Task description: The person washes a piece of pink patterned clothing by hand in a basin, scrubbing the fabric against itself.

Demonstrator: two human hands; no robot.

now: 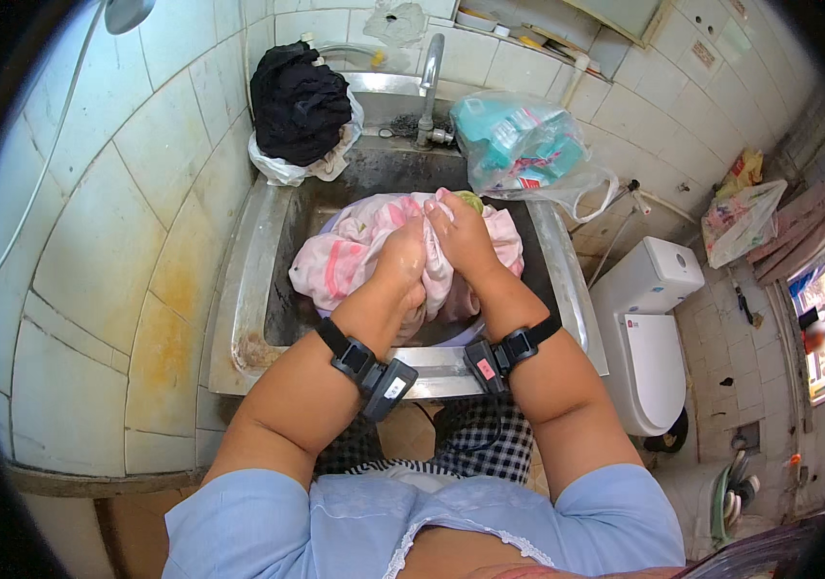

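Observation:
A bunched wet-looking pink and white cloth (pixel 336 260) lies in a pale purple basin (pixel 456 334), which stands inside a stainless steel sink (pixel 239 289). My left hand (pixel 404 257) grips a fold of the cloth near its middle, its skin wet. Close beside it, my right hand (pixel 459 231) clasps the same raised fold, fingers curled over the top. Part of a yellow-green thing (pixel 469 200) shows just behind my right hand; what it is I cannot tell. The cloth covers most of the basin, so its contents underneath are hidden.
Behind the basin rises a metal faucet (pixel 431 79). Black cloth (pixel 300 105) is heaped on a white plastic bag (pixel 278 170) at the sink's back left corner. A clear plastic bag of teal packages (pixel 521 141) sits at back right. A white toilet (pixel 655 354) stands to the right.

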